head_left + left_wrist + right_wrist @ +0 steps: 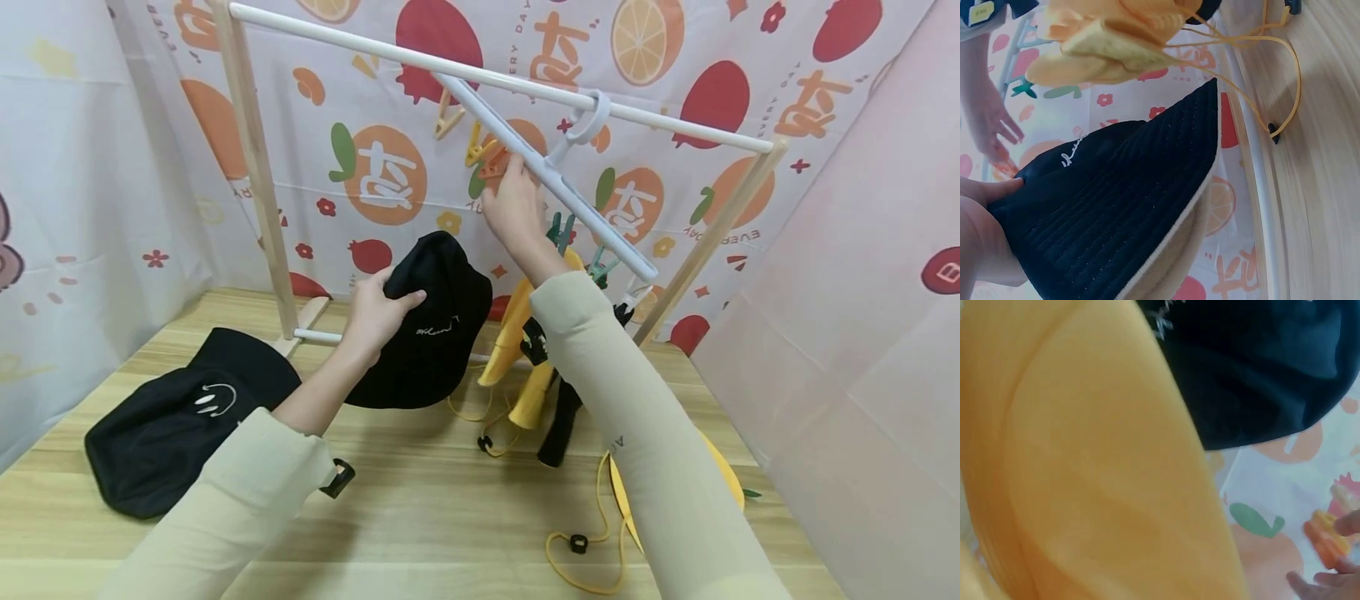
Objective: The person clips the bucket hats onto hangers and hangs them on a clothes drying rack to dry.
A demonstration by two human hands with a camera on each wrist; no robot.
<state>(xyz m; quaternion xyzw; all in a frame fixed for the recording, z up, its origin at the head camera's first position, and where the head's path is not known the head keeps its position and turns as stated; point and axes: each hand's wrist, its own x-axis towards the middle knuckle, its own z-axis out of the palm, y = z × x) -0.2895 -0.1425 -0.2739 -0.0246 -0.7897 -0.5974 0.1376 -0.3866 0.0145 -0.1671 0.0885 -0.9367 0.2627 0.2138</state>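
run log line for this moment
left hand: holds black fabric bucket hat with white script; right hand: pinches orange plastic clip under pale blue plastic hanger; hanger: hooked on white round rod; hat: apart from clip

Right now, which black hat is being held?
The black hat with white writing, gripped by the left fingers; the smiley black hat lies on the table.

Bright, even light, seemingly from overhead, fills the head view, with soft shadows pooling on the table (420, 508). The black bucket hat (420, 362) swallows most detail; the white curtain (135, 158) glows pale. Wide-angle perspective makes the rack's posts (255, 167) lean outward. Both wrist views look hazier and cooler; in the right one, yellow fabric (1110, 456) and an orange clip (1324, 542) blur.
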